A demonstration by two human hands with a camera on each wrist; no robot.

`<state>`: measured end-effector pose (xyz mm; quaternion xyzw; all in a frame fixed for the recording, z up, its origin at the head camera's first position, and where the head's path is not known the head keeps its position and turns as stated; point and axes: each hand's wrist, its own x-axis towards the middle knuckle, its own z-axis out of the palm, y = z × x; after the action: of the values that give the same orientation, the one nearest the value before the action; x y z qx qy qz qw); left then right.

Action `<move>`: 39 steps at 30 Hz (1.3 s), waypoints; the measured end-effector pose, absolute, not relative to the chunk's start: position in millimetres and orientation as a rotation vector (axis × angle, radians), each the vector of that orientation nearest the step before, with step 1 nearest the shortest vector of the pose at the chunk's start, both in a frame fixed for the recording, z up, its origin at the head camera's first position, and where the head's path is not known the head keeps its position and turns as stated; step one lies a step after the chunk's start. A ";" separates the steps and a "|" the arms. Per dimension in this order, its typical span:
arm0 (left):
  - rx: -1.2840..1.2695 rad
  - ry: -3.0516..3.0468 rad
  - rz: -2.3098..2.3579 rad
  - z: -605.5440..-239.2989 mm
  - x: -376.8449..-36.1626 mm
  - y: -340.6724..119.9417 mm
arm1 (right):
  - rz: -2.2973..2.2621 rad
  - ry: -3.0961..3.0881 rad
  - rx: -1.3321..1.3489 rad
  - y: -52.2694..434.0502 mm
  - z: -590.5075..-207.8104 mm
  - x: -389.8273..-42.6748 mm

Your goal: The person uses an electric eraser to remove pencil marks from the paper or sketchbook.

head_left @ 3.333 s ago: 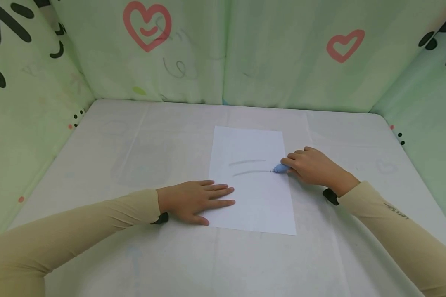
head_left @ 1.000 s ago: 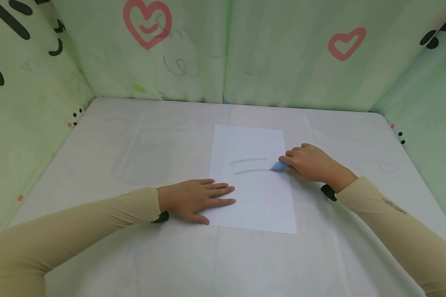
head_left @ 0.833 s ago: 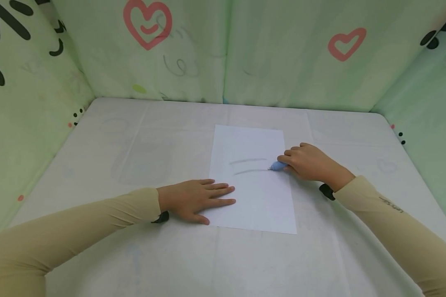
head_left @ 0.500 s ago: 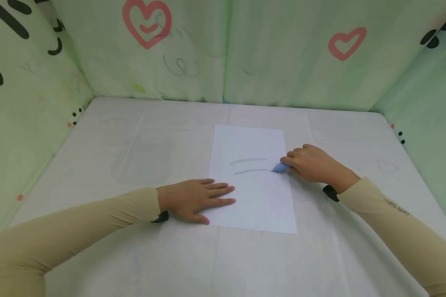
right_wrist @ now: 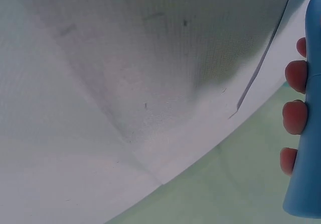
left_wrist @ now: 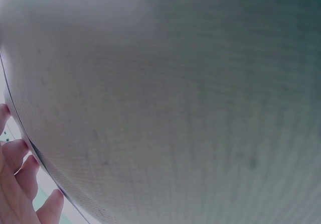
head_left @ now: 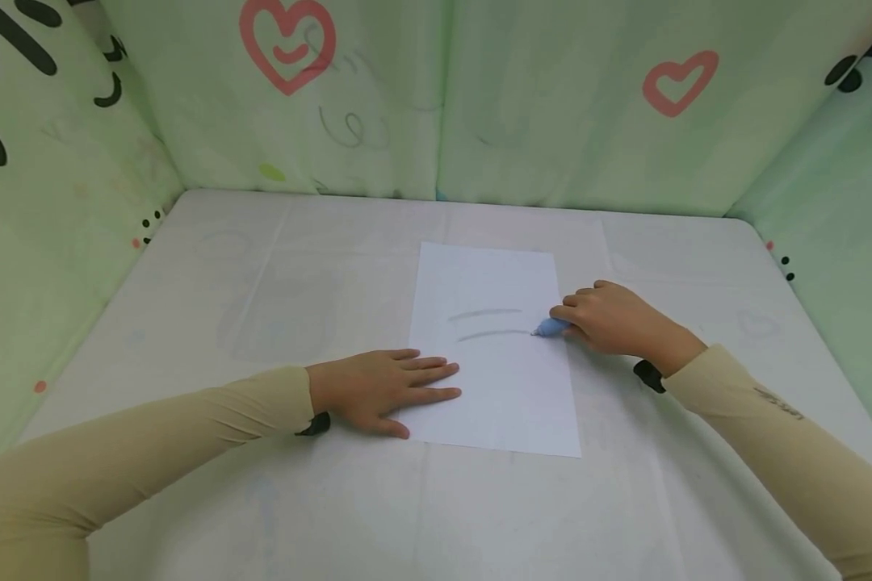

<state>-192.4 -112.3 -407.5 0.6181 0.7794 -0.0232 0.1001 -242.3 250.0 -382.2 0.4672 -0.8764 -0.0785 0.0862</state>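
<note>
A white sheet of paper point(head_left: 509, 395) lies on the table, bearing two faint grey, slightly curved lines point(head_left: 484, 314). Flat and with fingers spread, my left hand point(head_left: 381, 391) rests over the sheet's lower left edge; its fingertips point(left_wrist: 30, 171) show at the left wrist view's lower left. At the sheet's right edge my right hand point(head_left: 614, 323) grips a thick blue pen-shaped tool point(head_left: 552, 327). The tool's narrow tip points left, right at the right end of the lower line. In the right wrist view several fingers point(right_wrist: 294, 117) curl round its long blue body point(right_wrist: 311, 108).
The white cloth-covered table point(head_left: 320, 282) extends around the sheet. Green printed curtains point(head_left: 538, 121) with red hearts hang behind it and at both sides. Dark wrist cameras point(head_left: 649, 376) sit below the beige sleeves point(head_left: 756, 436).
My right hand shifted slightly left with the blue tool, then back right, its tip staying around the lower line's right end. The left hand and paper stay in place.
</note>
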 end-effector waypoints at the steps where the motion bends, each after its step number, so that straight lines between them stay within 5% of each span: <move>1: 1.825 2.305 -0.072 -407.3 -192.4 -112.4 | -0.232 -2.606 1.397 250.2 -382.0 -242.1; 39: 1.822 2.298 -0.082 -404.8 -192.3 -110.9 | -0.254 -2.597 1.409 246.7 -378.9 -246.2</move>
<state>-192.3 -110.9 -404.8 0.6178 0.7790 -0.0279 0.1037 -246.2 246.7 -378.9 0.4731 -0.8724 -0.0853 0.0879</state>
